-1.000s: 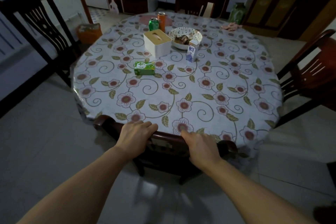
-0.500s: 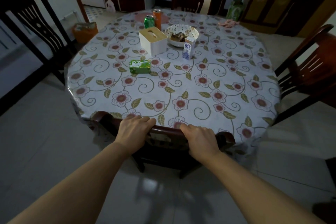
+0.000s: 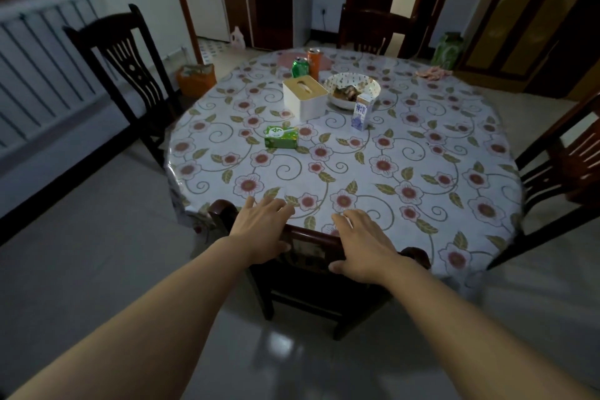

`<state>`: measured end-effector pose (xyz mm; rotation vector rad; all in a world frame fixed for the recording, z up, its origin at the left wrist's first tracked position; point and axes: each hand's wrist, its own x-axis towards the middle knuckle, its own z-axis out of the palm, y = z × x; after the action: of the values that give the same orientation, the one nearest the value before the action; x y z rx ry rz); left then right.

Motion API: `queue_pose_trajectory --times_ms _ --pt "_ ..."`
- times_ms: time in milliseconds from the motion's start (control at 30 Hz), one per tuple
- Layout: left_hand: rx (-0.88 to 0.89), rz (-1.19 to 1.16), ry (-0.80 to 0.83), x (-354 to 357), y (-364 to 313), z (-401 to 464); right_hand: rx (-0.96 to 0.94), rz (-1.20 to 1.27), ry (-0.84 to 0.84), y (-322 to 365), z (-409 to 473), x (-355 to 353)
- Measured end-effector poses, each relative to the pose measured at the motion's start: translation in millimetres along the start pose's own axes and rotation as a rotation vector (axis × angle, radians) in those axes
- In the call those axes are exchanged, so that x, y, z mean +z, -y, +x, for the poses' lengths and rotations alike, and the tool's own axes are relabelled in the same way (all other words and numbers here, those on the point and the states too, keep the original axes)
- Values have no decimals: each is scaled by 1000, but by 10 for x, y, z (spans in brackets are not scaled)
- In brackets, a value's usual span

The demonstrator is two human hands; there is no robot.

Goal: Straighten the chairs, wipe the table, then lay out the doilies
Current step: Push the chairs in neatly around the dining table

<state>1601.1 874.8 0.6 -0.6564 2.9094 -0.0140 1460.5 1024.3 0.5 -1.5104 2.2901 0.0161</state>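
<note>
Chair (image 3: pixel 313 245), dark wood, stands at the near edge of a round table (image 3: pixel 373 178), its seat tucked beneath and its top rail level with the table edge. The table wears a flowered plastic cloth and is the landmark for everything here.

Both hands lie on the rail. The left hand (image 3: pixel 261 230) lies with fingers stretched flat and reaching onto the cloth, thumb below the rail; it is released, not clenched. The right hand (image 3: pixel 363 245) is likewise flat, fingers spread, thumb hooked under the rail's near side, pressing rather than grasping.

A second chair (image 3: pixel 126 75) stands off the table's left side, angled away. A third chair (image 3: pixel 565 169) stands at its right side, and a fourth (image 3: pixel 370 29) at its far side.

On the table, toward its far half: a white tissue box (image 3: pixel 304 99), a bowl (image 3: pixel 352 88) of food, a small milk carton (image 3: pixel 360 112), two cans (image 3: pixel 306 63) and a green carton (image 3: pixel 281 136). A pink cloth (image 3: pixel 433 73) lies at the far right rim.

The step in hand appears to be straightening chairs, with this one apparently seated home. The next move likely calls for lifting both hands away and walking round to the left chair, which looks most out of line.
</note>
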Motion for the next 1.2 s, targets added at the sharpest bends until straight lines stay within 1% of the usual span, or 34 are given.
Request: queue_pose_trajectory --times_ms 167,300,500,700,800,1033,1200 --pt "-29 -13 6 -156 47 -56 -17 -29 -5 134 4 -173" --pt "-48 -42 -27 -229 125 -146 -38 -35 -56 314 84 -253" --pt "-135 -113 -33 -377 611 -235 -45 24 -100 801 385 -533" --pt "-187 -105 -65 -428 1650 -287 -30 13 -83 1540 1047 -713" --pt "-199 -109 -65 -447 2316 -313 -16 13 -94 2041 1498 -742" --pt "-201 -120 -33 -467 3853 -370 16 14 -41 3246 2436 -858" --pt "-201 -110 -46 -414 4796 -200 15 5 -27 3795 3167 -968"
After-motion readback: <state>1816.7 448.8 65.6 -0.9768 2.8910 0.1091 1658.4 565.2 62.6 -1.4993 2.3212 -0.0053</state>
